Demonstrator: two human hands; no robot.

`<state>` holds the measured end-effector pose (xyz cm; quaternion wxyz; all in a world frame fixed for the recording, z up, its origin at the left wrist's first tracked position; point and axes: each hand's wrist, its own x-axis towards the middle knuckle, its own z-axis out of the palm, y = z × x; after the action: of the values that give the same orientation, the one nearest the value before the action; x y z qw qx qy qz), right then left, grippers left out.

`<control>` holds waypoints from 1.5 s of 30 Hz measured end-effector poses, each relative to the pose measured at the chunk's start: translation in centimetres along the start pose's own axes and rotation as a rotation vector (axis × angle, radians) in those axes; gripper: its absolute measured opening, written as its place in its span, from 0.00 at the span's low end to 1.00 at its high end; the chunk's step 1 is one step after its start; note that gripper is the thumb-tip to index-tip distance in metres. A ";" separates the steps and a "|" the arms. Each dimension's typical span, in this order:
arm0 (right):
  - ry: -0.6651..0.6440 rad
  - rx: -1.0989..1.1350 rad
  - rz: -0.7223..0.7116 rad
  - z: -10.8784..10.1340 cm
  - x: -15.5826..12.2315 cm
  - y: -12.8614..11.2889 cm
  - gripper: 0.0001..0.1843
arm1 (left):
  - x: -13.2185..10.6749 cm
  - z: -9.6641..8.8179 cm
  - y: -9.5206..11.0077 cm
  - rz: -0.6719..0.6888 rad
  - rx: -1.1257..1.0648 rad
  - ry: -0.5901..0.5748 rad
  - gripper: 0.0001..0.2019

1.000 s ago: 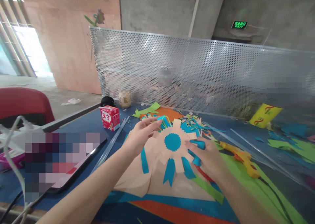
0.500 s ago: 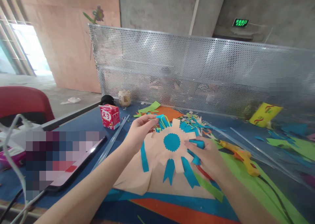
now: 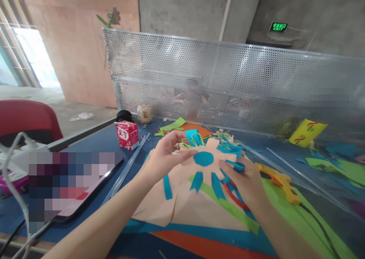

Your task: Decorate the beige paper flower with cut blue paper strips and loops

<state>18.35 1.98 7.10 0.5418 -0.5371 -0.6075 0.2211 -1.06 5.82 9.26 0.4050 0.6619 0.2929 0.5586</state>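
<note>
A peach paper rosette (image 3: 186,161) is held a little above the work surface, tilted with its lower edge towards me. A blue scalloped circle (image 3: 203,158) sits at its centre, with blue loops and notched tails around it. My left hand (image 3: 167,154) grips the rosette's left side, its thumb on the face near the circle and its fingers beside a blue-and-green loop (image 3: 193,137). On the right side, my right hand (image 3: 246,175) pinches the rim by another blue loop. Below lie peach paper sheets (image 3: 194,211), a green strip (image 3: 239,215) and a red handle (image 3: 234,195), partly hidden.
A yellow glue gun (image 3: 282,181) lies right on green paper. To the left are a tablet (image 3: 99,183), a red box (image 3: 127,135) and clear glue sticks (image 3: 128,168). Paper scraps (image 3: 228,137) litter the back, before a perforated metal screen (image 3: 171,73).
The rosette has tipped and shifted slightly right and up, uncovering more of the green strip and red handle. My left thumb has moved from the upper-left loop onto the rosette's face.
</note>
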 end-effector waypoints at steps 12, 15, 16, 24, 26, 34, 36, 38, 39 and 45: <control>0.236 -0.163 -0.913 -1.8 0.4 -0.4 0.11 | -1.2 -0.5 2.1 0.917 0.557 -0.058 0.11; 0.236 -0.162 -0.952 -1.8 0.4 -0.5 0.12 | -1.5 -0.5 2.1 0.939 0.557 -0.093 0.13; 0.232 -0.160 -0.956 -1.8 0.4 -0.5 0.12 | -1.6 -0.6 2.1 0.943 0.568 -0.117 0.12; 0.208 -0.149 -0.934 -1.9 0.5 0.0 0.12 | -1.7 -0.7 1.8 0.953 0.645 -0.202 0.09; 0.212 -0.135 -0.930 -1.9 0.5 0.1 0.13 | -1.7 -0.6 1.9 0.949 0.643 -0.214 0.09; 0.241 -0.053 -0.903 -2.5 1.1 0.3 0.13 | -0.6 0.0 0.1 0.437 0.407 -0.082 0.27; 0.237 -0.018 -0.909 -2.5 1.3 0.3 0.13 | -0.1 -0.1 -0.6 0.098 0.152 -0.022 0.25; 0.189 -0.001 -0.897 -2.5 1.3 0.4 0.12 | 0.2 -0.2 -1.0 -0.272 -0.130 -0.057 0.20; 0.156 -0.001 -0.878 -2.4 1.4 0.5 0.12 | 0.2 -0.2 -1.1 -0.438 -0.249 -0.118 0.19; -0.029 -0.025 -0.742 -2.1 1.6 0.9 0.10 | -0.7 0.7 -0.9 -0.731 -0.477 -0.278 0.20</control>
<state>20.91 3.04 7.66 0.5698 -0.2839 -0.7711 0.0097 -0.48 5.57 8.06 0.7520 0.4722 0.3132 0.3367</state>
